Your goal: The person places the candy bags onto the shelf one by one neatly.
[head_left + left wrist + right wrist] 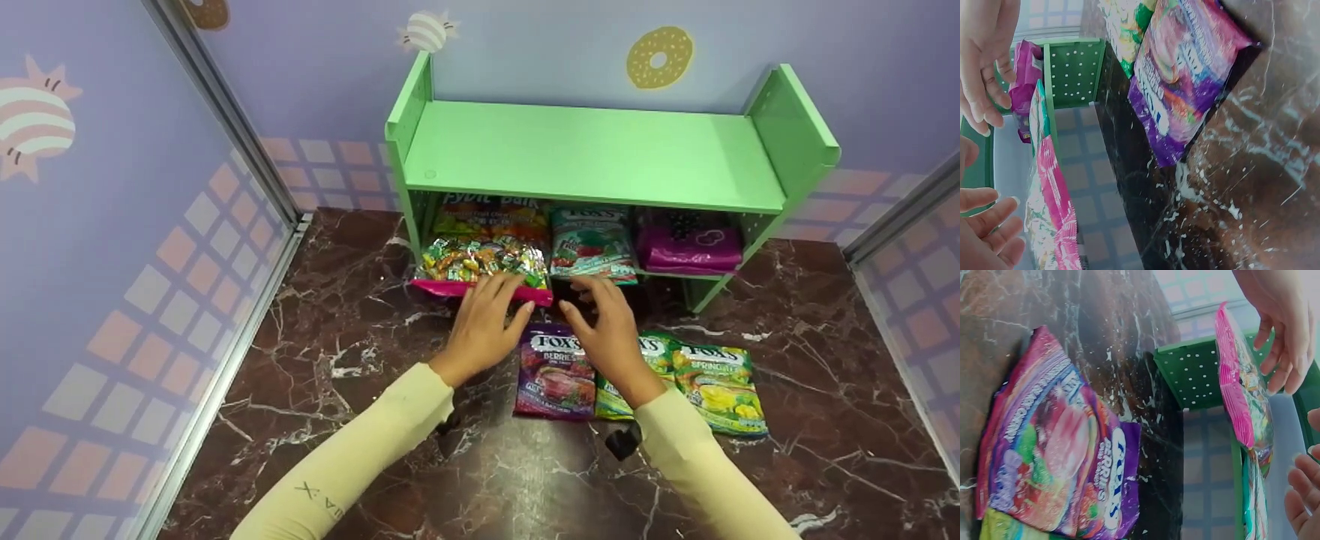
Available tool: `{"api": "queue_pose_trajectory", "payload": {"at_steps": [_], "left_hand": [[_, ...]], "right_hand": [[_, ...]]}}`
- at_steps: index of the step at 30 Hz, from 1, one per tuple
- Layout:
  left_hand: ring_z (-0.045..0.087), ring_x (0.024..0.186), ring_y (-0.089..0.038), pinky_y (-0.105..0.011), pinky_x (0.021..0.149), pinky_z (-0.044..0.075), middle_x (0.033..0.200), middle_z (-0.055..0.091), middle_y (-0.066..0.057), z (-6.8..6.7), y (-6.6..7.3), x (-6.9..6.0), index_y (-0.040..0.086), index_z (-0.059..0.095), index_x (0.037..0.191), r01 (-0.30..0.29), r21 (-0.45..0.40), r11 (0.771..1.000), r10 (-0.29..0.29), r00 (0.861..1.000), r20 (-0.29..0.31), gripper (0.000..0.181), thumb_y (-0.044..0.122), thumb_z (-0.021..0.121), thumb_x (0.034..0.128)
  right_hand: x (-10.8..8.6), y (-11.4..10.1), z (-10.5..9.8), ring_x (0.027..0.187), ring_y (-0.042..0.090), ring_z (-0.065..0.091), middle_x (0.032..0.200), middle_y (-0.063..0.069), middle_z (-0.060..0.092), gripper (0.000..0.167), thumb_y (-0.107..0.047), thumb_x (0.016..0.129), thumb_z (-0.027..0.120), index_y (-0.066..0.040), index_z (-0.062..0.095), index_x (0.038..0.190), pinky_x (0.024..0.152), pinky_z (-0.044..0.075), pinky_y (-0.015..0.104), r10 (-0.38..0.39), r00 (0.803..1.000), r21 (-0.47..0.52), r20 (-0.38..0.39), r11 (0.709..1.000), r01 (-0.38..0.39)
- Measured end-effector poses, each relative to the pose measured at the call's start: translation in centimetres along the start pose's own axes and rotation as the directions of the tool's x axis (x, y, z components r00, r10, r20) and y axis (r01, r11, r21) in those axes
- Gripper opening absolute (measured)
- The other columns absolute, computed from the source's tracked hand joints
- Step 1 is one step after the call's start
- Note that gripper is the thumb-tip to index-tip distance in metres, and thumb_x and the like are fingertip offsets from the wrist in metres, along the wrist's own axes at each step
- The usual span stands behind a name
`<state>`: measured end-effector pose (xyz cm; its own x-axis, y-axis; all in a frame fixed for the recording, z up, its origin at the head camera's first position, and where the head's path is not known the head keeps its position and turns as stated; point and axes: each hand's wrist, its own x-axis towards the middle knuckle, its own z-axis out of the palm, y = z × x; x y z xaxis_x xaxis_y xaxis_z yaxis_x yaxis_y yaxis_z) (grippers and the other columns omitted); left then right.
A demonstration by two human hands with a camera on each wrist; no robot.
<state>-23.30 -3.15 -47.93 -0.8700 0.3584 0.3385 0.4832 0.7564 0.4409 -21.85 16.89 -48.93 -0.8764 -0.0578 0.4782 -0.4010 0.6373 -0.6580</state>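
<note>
Left grip (pixel 482 322) and right grip (pixel 609 336) are curving loosely, empty, beside a soft-looking candy bag (pixel 480 259), best pinched by pink edge (pixel 442 288)

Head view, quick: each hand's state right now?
Left hand: open, holding nothing, by the pink-edged candy bag.
Right hand: open, holding nothing.

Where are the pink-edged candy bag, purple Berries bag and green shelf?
Pink-edged candy bag (pixel 484 257), head view: shiny middle.
Purple Berries bag (pixel 1064 444), right wrist view: printed front.
Green shelf (pixel 592 150), head view: top board.
</note>
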Motion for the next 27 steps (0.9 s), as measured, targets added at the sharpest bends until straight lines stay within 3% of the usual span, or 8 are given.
{"api": "queue_pose_trajectory", "payload": {"at_steps": [6, 13, 22, 27], "left_hand": [[0.049, 0.124, -0.023, -0.046, 0.105, 0.04, 0.137, 0.055, -0.004, 0.5, 0.2, -1.1, 0.013, 0.051, 0.139, 0.024, -0.072, 0.997, -0.024, 1.0, 0.003, 0.047, 0.039, 0.047, 0.1002], [0.05, 0.123, -0.023, -0.046, 0.104, 0.041, 0.134, 0.056, -0.003, 1.2, 0.0, -2.3, 0.014, 0.052, 0.138, 0.06, -0.114, 0.992, -0.059, 0.998, 0.013, 0.045, 0.037, 0.05, 0.0995], [0.052, 0.121, -0.021, -0.042, 0.103, 0.043, 0.132, 0.057, -0.001, 2.5, -0.1, -3.6, 0.017, 0.053, 0.137, 0.1, -0.137, 0.985, -0.097, 0.995, 0.029, 0.043, 0.036, 0.052, 0.0988], [0.052, 0.123, -0.023, -0.043, 0.103, 0.043, 0.132, 0.057, -0.002, 3.0, -0.1, -4.1, 0.017, 0.052, 0.137, 0.124, -0.147, 0.981, -0.118, 0.992, 0.045, 0.042, 0.035, 0.052, 0.0985]], "right_hand": [[-1.6, 0.8, -0.6, 0.095, 0.023, 0.057, 0.11, 0.008, 0.062, 0.032, -0.02, 0.095, 0.062, -0.009, 0.06, 0.125, 0.082, 0.048, 0.037, 0.021, 1.0, 0.001, 0.004, 1.0, -0.021], [-3.0, 1.7, -0.6, 0.094, 0.026, 0.06, 0.105, 0.01, 0.064, 0.036, -0.019, 0.094, 0.063, -0.004, 0.058, 0.127, 0.084, 0.047, 0.043, 0.105, 0.993, -0.026, 0.057, 0.994, -0.104], [-4.1, 2.2, -0.7, 0.091, 0.027, 0.061, 0.107, 0.012, 0.066, 0.039, -0.022, 0.094, 0.063, -0.003, 0.057, 0.128, 0.079, 0.048, 0.042, 0.216, 0.968, -0.084, 0.127, 0.975, -0.207], [-4.5, 2.5, -0.7, 0.091, 0.032, 0.062, 0.106, 0.017, 0.065, 0.043, -0.022, 0.094, 0.063, -0.001, 0.054, 0.13, 0.079, 0.05, 0.045, 0.282, 0.939, -0.107, 0.196, 0.958, -0.266]]}}
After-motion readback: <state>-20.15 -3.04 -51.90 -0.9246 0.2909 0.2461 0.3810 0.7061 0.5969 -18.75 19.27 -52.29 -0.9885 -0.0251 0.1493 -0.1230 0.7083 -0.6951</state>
